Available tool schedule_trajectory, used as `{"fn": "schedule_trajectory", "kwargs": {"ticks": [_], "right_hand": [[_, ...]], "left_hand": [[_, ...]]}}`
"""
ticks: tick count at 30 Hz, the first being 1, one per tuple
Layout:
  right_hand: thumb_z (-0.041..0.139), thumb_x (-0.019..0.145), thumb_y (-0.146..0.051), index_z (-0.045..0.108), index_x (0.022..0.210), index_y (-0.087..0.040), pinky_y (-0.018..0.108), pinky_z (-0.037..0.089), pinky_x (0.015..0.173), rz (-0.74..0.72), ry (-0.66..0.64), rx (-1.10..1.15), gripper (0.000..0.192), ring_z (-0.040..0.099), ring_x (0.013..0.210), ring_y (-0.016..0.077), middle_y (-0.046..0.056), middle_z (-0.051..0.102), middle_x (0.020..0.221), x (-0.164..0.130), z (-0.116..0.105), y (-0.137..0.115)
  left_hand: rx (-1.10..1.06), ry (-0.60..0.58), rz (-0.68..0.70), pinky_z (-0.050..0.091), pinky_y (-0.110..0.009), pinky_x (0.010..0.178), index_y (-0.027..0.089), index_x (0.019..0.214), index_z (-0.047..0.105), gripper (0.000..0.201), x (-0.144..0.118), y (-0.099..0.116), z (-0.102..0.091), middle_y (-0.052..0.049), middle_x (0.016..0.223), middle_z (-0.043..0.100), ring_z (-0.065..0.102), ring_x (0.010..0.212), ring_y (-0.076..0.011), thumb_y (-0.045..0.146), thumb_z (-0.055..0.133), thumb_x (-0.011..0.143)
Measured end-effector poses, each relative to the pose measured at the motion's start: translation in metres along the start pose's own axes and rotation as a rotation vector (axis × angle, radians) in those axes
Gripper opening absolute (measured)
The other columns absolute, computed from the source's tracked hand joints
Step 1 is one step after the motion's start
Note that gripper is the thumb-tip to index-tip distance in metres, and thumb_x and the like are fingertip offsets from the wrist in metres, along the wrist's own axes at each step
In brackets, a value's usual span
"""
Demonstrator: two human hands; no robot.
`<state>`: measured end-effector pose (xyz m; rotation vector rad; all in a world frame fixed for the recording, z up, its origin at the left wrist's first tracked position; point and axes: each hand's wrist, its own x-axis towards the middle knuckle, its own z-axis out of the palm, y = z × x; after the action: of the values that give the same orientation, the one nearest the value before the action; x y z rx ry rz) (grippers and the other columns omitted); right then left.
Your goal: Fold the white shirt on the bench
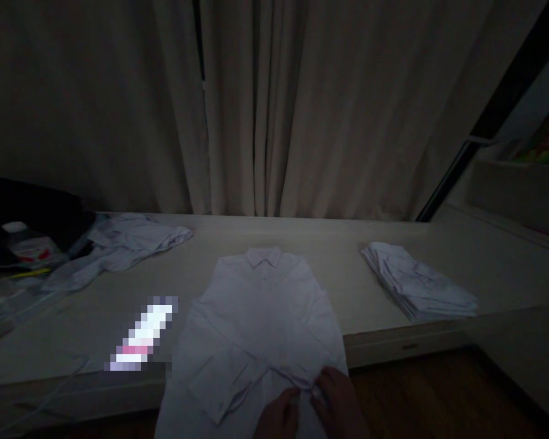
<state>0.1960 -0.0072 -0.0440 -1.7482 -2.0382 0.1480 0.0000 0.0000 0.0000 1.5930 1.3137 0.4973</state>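
The left hand (280,416) and right hand (337,399), side by side, pinch a sleeve cuff (304,386) of the white shirt (265,305), spread collar-far over the table (341,274); right, folded garments (416,280); far left, crumpled cloth (130,244) and, dimly, perhaps a bottle (30,245)

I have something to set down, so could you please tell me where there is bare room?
The tabletop has bare patches between the shirt and the folded stack, and between the shirt and the crumpled cloth, behind the blurred bright object. The left end, around the bottle, is crowded.
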Motion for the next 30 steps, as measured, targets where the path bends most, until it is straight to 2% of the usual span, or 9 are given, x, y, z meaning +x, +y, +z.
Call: {"fn": "schedule_trajectory", "kwargs": {"ticks": [3,8,11,13,18,25,30], "right_hand": [[0.054,0.084,-0.027,0.066,0.093,-0.024,0.038,0.048,0.089,0.019,0.049,0.075,0.015,0.060,0.101,0.0231,0.009,0.066,0.105,0.002,0.001,0.000],[0.048,0.088,-0.039,0.064,0.087,-0.021,0.035,0.049,0.084,0.165,0.061,0.351,0.024,0.061,0.090,0.0210,0.009,0.067,0.093,0.007,-0.008,-0.010],[0.048,0.086,-0.044,0.064,0.089,-0.021,0.033,0.050,0.082,0.281,0.026,0.524,0.029,0.062,0.088,0.0210,0.009,0.067,0.092,0.011,-0.018,-0.019],[0.050,0.085,-0.045,0.065,0.091,-0.021,0.033,0.049,0.084,0.306,0.011,0.595,0.029,0.062,0.090,0.0212,0.008,0.067,0.094,0.014,-0.023,-0.024],[0.049,0.085,-0.043,0.063,0.087,-0.020,0.032,0.047,0.081,0.349,-0.042,0.652,0.027,0.060,0.087,0.0207,0.006,0.066,0.089,0.017,-0.021,-0.027],[0.049,0.082,-0.043,0.060,0.079,-0.019,0.030,0.048,0.071,0.380,-0.115,0.722,0.026,0.059,0.076,0.0196,0.003,0.064,0.076,0.022,-0.027,-0.025],[0.053,0.077,-0.044,0.062,0.071,-0.019,0.030,0.048,0.065,0.370,-0.127,0.730,0.027,0.059,0.071,0.0199,0.002,0.064,0.069,0.027,-0.034,-0.022]], "left_hand": [[0.036,0.030,0.019,0.043,-0.028,0.093,0.020,0.118,0.055,0.041,0.008,0.014,0.008,-0.009,0.117,0.067,0.061,0.105,-0.0190,0.031,0.037,0.083],[0.028,0.050,-0.042,0.047,-0.031,0.085,0.022,0.116,0.054,0.038,0.019,0.029,0.009,-0.008,0.101,0.071,0.065,0.094,-0.0200,0.031,0.041,0.081],[-0.037,0.054,0.016,0.045,-0.030,0.092,0.023,0.113,0.058,0.037,0.025,0.029,0.009,-0.007,0.112,0.069,0.062,0.104,-0.0191,0.039,0.042,0.084],[-0.057,0.068,0.015,0.044,-0.031,0.095,0.022,0.113,0.060,0.041,0.027,0.027,0.011,-0.008,0.115,0.067,0.060,0.107,-0.0197,0.045,0.040,0.085],[-0.008,0.121,-0.056,0.040,-0.034,0.102,0.019,0.117,0.059,0.048,0.026,0.022,0.021,-0.009,0.123,0.064,0.056,0.115,-0.0214,0.046,0.036,0.085],[-0.056,0.136,-0.009,0.043,-0.034,0.099,0.018,0.112,0.060,0.044,0.025,0.015,0.033,-0.009,0.118,0.066,0.059,0.109,-0.0208,0.042,0.033,0.087],[-0.111,0.153,0.053,0.046,-0.030,0.089,0.022,0.104,0.062,0.039,0.019,0.021,0.033,-0.007,0.106,0.071,0.063,0.097,-0.0187,0.041,0.031,0.089]]}}
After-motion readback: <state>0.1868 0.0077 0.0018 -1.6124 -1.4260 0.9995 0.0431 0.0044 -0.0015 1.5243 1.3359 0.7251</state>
